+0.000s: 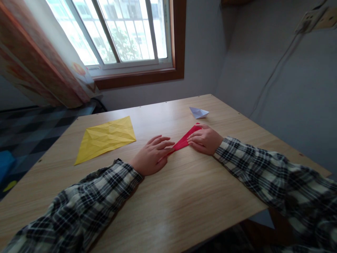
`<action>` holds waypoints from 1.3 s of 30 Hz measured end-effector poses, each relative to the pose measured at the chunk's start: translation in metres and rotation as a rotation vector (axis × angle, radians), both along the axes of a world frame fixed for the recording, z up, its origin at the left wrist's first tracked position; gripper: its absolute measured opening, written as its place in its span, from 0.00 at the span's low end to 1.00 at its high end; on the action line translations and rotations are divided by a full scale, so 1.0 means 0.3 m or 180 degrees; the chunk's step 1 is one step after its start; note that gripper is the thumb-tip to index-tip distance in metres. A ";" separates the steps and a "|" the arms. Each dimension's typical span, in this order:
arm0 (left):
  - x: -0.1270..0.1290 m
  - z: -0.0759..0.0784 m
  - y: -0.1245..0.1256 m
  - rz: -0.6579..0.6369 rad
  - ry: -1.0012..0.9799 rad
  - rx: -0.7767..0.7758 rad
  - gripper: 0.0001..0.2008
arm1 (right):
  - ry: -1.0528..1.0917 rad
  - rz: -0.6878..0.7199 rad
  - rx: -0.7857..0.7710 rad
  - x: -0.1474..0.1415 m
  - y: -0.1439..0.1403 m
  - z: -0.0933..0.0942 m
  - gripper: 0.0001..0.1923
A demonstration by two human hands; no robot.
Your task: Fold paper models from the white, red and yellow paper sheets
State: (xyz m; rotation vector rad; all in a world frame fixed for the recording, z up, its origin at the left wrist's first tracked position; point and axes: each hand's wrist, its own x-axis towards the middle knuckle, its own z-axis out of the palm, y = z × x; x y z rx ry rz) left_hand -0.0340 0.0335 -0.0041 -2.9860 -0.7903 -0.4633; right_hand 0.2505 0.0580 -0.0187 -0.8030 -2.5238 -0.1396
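A folded red paper [184, 140] lies flat near the middle of the wooden table [168, 196]. My left hand [152, 154] presses on its near-left tip with fingers spread flat. My right hand [205, 140] lies on its far-right part, fingers curled down onto the paper. Both arms wear plaid sleeves. Most of the red paper is hidden under the two hands.
A creased yellow paper sheet [106, 137] lies flat on the table to the left. A small folded white paper boat [199, 112] sits at the far right. A window [123, 31] and a curtain [39, 66] stand behind; a grey wall runs along the right.
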 end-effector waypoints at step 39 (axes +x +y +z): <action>0.000 -0.012 0.012 0.0046 -0.0039 0.0284 0.17 | -0.0275 -0.0314 -0.0200 0.021 0.033 -0.041 0.17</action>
